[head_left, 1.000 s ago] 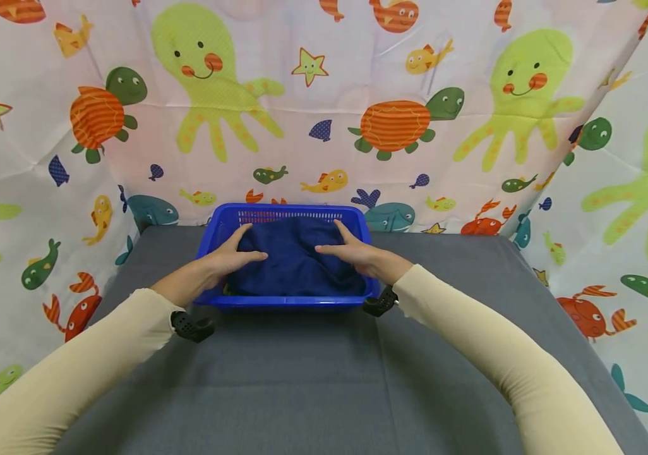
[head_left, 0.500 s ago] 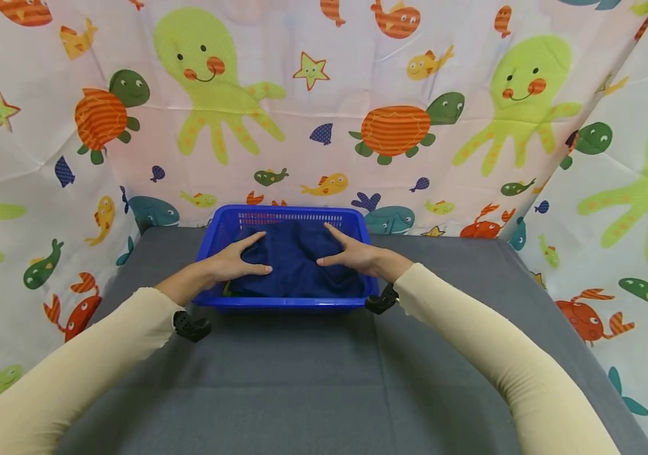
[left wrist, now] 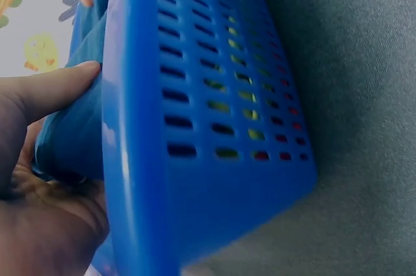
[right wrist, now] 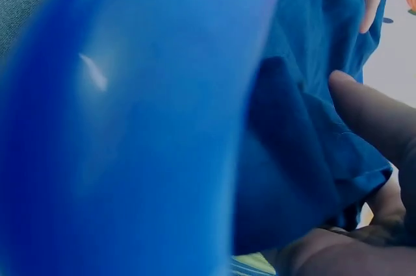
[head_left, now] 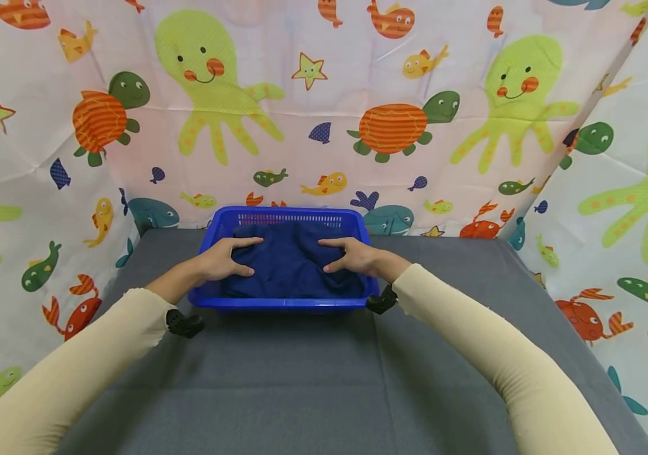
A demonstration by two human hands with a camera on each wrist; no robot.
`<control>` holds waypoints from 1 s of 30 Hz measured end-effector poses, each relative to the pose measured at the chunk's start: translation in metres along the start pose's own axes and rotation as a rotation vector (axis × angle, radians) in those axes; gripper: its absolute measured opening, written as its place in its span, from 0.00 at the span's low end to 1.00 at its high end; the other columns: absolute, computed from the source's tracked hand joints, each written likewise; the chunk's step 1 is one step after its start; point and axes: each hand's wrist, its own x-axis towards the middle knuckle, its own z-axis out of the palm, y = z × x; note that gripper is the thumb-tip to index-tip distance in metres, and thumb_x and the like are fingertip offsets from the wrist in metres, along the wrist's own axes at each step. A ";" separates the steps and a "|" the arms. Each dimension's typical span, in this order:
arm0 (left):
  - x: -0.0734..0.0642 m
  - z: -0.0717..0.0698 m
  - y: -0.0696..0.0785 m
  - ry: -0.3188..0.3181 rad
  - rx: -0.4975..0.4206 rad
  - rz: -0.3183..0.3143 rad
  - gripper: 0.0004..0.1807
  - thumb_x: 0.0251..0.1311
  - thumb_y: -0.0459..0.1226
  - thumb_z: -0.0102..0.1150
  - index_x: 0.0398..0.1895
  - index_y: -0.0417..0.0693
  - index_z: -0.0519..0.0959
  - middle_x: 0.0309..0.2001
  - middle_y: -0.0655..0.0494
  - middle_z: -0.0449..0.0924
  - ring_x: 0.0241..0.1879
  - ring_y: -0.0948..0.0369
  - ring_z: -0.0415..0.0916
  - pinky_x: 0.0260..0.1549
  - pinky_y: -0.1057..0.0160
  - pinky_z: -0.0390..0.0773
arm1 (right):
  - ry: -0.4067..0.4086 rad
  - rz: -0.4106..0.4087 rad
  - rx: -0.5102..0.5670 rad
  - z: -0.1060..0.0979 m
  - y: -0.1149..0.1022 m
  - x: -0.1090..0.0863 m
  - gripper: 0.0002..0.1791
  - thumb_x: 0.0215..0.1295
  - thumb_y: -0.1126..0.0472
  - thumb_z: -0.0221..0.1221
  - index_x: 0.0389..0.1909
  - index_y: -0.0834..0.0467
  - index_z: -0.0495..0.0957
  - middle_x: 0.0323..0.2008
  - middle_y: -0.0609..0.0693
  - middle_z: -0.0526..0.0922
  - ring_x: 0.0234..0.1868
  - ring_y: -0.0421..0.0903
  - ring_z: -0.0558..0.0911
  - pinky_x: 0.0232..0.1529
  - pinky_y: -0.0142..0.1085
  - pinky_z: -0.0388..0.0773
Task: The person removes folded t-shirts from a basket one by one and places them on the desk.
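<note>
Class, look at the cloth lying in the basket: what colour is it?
The cloth is navy blue; the head view shows it best.

High forward-down head view, close wrist views, cloth in all

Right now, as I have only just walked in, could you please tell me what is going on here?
A person has both hands at a dark blue cloth lying in a blue plastic basket on a grey surface. The left hand is at one end and the right hand at the other, each with cloth between thumb and fingers. Yellow-green and red bits show through the basket's slots, but what they are is unclear.
</note>
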 end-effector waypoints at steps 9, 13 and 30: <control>-0.009 -0.007 -0.002 0.025 -0.080 0.021 0.41 0.65 0.33 0.65 0.80 0.54 0.59 0.81 0.37 0.41 0.79 0.35 0.42 0.72 0.30 0.53 | 0.062 -0.034 0.078 -0.005 0.005 0.001 0.38 0.68 0.62 0.64 0.77 0.43 0.62 0.82 0.55 0.46 0.80 0.58 0.54 0.78 0.57 0.55; -0.014 -0.012 0.000 0.017 -0.149 0.031 0.42 0.65 0.32 0.64 0.80 0.56 0.57 0.82 0.38 0.38 0.76 0.34 0.50 0.70 0.32 0.60 | 0.059 -0.068 0.136 -0.008 0.007 -0.002 0.39 0.68 0.62 0.64 0.77 0.41 0.61 0.82 0.53 0.44 0.80 0.58 0.53 0.78 0.58 0.53; -0.032 -0.036 0.027 -0.022 -0.368 0.069 0.45 0.67 0.33 0.63 0.82 0.65 0.52 0.83 0.47 0.34 0.77 0.40 0.53 0.58 0.56 0.80 | -0.015 -0.202 0.338 -0.042 -0.017 -0.029 0.39 0.72 0.67 0.58 0.79 0.43 0.57 0.79 0.52 0.58 0.75 0.53 0.66 0.71 0.48 0.70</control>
